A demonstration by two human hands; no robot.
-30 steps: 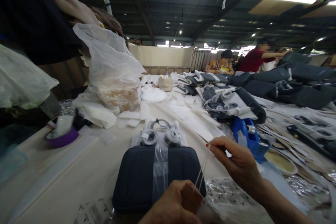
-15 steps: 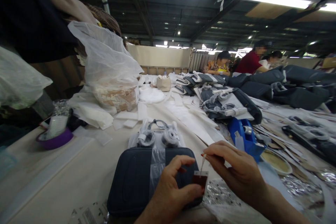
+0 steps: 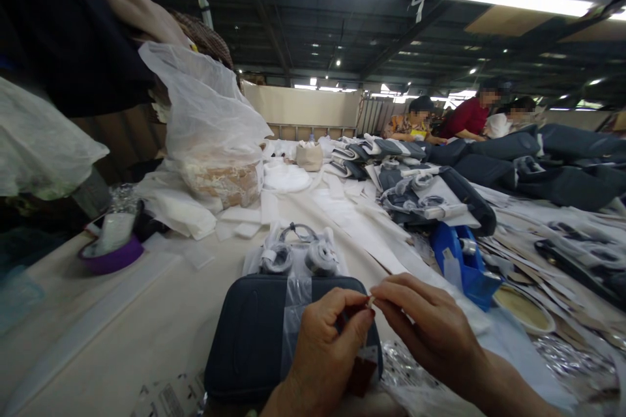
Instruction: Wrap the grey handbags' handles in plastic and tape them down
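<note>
A dark blue bag [image 3: 247, 332] lies in front of me, with a strip of clear film across it and wrapped handles [image 3: 323, 257] at its far side. Over its right part, my left hand [image 3: 325, 342] pinches the pale string of a brown and white hang tag [image 3: 362, 368]. The tag dangles below those fingers, partly hidden by them. Fingertips of my right hand [image 3: 433, 322] close on the same string from the right, almost touching the left fingertips.
A blue tape dispenser [image 3: 462, 267] and a round tub [image 3: 525, 309] stand on the right. To the left are a purple tape roll [image 3: 111, 259] and a large plastic bag [image 3: 210, 111]. More dark bags [image 3: 440, 199] are piled farther back, near several people.
My left hand has shifted from the tag's card up to its string. The two hands have come together, and the tag now hangs beneath the left fingers.
</note>
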